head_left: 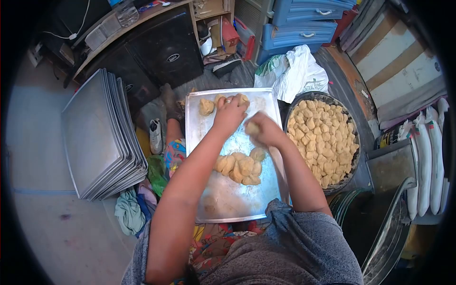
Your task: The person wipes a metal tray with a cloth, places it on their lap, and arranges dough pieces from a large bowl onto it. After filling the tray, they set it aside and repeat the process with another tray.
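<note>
**baker_lurker:** Over on the far left, that's a stack of metal trays [102, 135] leaning on the floor, with some crumpled cloth [129, 212] just below it. What's going on in the middle?

**doughnerd:** Middle is one flat baking tray [228, 199] sitting in front of the person. Left hand [229, 113] is stretched to the far end of it, fingers curled down over a dough piece in the top row of dough [207, 106], palm down, half closed, ring on one finger. Can't tell if it's actually squeezing or just pressing.

**baker_lurker:** And the other one?

**doughnerd:** Right hand [263, 130] is just beside it, closed around a small dough lump [252, 128], raised a bit above the tray. Nearer the body there's a clump of dough pieces [240, 167] touching each other on the tray.

**baker_lurker:** Right side?

**doughnerd:** Big round basin [354, 156] packed with more dough, just beside the tray, with a white plastic bag [294, 71] behind it.
</note>
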Demonstrator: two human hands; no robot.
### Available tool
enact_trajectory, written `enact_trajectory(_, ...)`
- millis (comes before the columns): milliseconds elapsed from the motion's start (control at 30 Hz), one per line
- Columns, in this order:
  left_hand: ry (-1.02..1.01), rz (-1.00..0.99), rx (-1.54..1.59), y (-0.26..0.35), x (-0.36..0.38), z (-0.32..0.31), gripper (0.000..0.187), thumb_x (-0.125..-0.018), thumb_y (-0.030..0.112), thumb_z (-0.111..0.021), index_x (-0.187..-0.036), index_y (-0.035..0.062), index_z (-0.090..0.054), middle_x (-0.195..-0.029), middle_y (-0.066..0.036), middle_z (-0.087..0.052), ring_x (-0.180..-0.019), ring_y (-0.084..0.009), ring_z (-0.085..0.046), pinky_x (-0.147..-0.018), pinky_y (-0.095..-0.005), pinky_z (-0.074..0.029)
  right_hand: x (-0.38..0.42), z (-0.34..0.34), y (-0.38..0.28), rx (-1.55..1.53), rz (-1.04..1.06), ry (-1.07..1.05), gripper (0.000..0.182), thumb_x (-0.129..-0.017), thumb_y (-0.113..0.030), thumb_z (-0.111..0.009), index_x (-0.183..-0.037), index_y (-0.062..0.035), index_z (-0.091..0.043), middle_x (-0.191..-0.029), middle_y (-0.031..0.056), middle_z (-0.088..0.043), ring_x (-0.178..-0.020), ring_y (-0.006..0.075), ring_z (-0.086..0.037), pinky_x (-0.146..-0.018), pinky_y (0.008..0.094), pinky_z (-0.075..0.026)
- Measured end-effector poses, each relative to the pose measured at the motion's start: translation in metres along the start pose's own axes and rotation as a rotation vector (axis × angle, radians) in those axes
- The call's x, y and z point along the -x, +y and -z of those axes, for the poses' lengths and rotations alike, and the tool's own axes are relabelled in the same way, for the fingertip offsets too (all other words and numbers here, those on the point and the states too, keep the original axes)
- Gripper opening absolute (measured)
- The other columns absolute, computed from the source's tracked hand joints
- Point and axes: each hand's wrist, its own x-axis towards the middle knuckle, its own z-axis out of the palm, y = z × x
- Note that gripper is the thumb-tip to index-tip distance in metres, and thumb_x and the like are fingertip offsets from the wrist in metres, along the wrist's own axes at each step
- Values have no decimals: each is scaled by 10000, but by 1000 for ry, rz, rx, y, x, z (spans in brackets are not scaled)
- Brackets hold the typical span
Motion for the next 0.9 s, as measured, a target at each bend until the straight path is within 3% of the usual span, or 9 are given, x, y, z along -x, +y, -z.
enact_trajectory(100, -11, -32, -48, -10, -9, -19, 305, -793, 186, -608, -1095, 145, -628, -1264, -140, -528, -1146, -289, -500, -980, -452, -303, -28, 18, -2, -11, -250, 547, 471, -692, -119, -699, -1132, -39, -553, -1069, 210, -545, -971, 374, -550, -862, 427, -444)
enact_trajectory(233, -12, 13, 25, -11, -7, -15, 387, -786, 192, -624, -1166, 128, -591, -1287, -146, -510, -1182, -297, -470, -981, -470, -304, -38, -7, 9, 187, -219, 545, 508, -749, -141, -680, -1228, -44, -539, -1207, 207, -535, -1014, 346, -553, -888, 395, -450)
enact_trajectory(300, 177, 173, -84, 0, 5, 11, 496, -779, 201, -642, -1253, 112, -528, -1296, -147, -497, -1223, -302, -430, -978, -492, -311, -32, -28, 18, 621, -32, 582, 472, -799, -124, -619, -1258, -60, -529, -1254, 207, -513, -1042, 348, -541, -910, 397, -434)
enact_trajectory(433, 185, 588, -143, -14, 35, 35, 574, -794, 177, -644, -1331, 102, -457, -1306, -153, -465, -1188, -321, -437, -982, -497, -321, -29, -16, 9, 331, -114, 469, 298, -772, -38, -582, -1066, -75, -607, -1172, 167, -529, -1018, 358, -526, -871, 420, -433)
enact_trajectory(600, 94, 525, 121, -62, 44, 21, 543, -791, 100, -624, -1313, 87, -475, -1286, -165, -472, -1124, -346, -468, -951, -459, -385, -38, 4, -10, 321, -318, 314, 321, -719, -56, -625, -1036, -98, -604, -1152, 140, -545, -1058, 340, -510, -908, 445, -401)
enact_trajectory(667, 111, 487, 116, -66, 45, 17, 527, -789, 76, -615, -1300, 86, -490, -1281, -167, -477, -1127, -351, -469, -944, -446, -401, -39, -5, -16, 536, -162, 531, 419, -730, -124, -658, -1141, -137, -575, -1156, 107, -569, -1180, 316, -447, -1006, 533, -285)
enact_trajectory(767, 201, 477, -11, -46, 34, 24, 517, -786, 104, -623, -1290, 97, -508, -1301, -171, -473, -1197, -366, -434, -981, -475, -352, -49, -19, -14, 569, -127, 385, 521, -757, -171, -665, -1256, -183, -519, -1260, 72, -536, -1296, 289, -342, -1051, 606, -144)
enact_trajectory(800, 209, 421, -91, -37, 31, 26, 496, -786, 116, -622, -1270, 96, -520, -1310, -158, -469, -1214, -353, -426, -996, -474, -322, -53, -21, -10, 531, -210, 241, 561, -777, -187, -661, -1310, -199, -487, -1365, 65, -460, -1324, 294, -313, -1065, 614, -123)
enact_trajectory(900, 177, 278, -153, -36, 25, 16, 403, -790, 173, -631, -1179, 85, -571, -1259, -118, -519, -1228, -300, -427, -1008, -457, -248, -58, -26, -5, 648, -135, 295, 564, -793, -198, -653, -1326, -211, -471, -1400, 66, -424, -1310, 304, -334, -1069, 603, -130)
